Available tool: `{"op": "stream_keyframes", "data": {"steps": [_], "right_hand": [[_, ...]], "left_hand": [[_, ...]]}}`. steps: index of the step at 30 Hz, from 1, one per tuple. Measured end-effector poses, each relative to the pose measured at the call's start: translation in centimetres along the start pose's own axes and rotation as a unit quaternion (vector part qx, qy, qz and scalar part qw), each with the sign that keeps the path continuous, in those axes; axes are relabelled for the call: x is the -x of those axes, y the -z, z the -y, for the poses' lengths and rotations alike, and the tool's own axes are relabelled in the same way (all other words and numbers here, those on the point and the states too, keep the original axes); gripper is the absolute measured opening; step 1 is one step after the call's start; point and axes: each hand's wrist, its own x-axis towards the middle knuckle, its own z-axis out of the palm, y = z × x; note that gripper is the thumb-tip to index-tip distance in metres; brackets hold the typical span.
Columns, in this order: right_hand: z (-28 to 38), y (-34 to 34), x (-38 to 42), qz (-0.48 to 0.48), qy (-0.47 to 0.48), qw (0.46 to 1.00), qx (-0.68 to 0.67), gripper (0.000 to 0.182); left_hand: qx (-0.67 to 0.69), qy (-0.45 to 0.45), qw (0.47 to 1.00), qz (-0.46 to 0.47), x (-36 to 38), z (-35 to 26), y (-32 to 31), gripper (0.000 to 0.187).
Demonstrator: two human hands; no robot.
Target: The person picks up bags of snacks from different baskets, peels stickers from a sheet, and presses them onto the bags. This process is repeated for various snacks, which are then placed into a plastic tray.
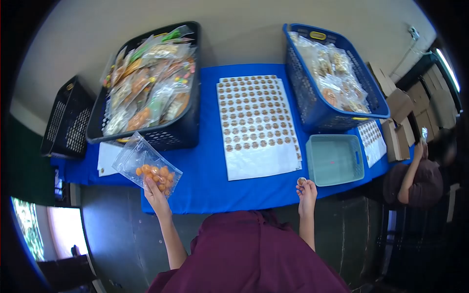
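Note:
My left hand point(155, 195) grips the lower edge of a clear zip bag point(146, 158) with round orange snacks in its bottom part. The bag is tilted, in front of the dark basket. Between the fingertips of my right hand point(307, 195) is a small round sticker point(301, 181), just left of the green tray's near corner. Sheets of the same round brown stickers point(256, 115) lie stacked on the blue tablecloth between my hands and the wall. Their near rows are bare white backing.
A dark basket point(183, 134) full of snack bags stands at left, a blue basket point(303, 105) of bags at right. A green tray point(336, 180), another sticker sheet point(372, 141) and cardboard boxes point(398, 139) are at right. Another person point(415, 180) works there; an extra basket point(66, 119) is far left.

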Motion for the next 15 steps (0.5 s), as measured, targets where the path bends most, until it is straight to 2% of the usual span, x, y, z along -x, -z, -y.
{"op": "stream_keyframes", "data": {"steps": [4,7,10,13,15], "right_hand": [[2.0,3.2,2.0,-0.059,0.036,0.995,-0.070,0.007],[3.5,4.9,3.3,-0.084,0.066,0.988,-0.116,0.006],[4.4,5.9,4.1,-0.110,0.091,0.980,-0.139,0.005],[4.8,6.5,3.4,-0.078,0.110,0.978,-0.162,0.006],[6.4,5.7,2.9,-0.042,0.098,0.983,-0.151,0.007]], "left_hand": [[0.025,0.038,0.992,0.115,-0.1,1.4,-4.4,0.041],[0.018,0.022,0.982,0.186,1.2,1.1,-9.3,0.042],[0.054,0.095,0.949,0.296,4.1,-0.3,-13.8,0.045],[0.047,0.170,0.894,0.412,6.8,0.0,-17.0,0.046],[0.053,0.243,0.855,0.455,8.4,1.5,-19.2,0.044]]}}
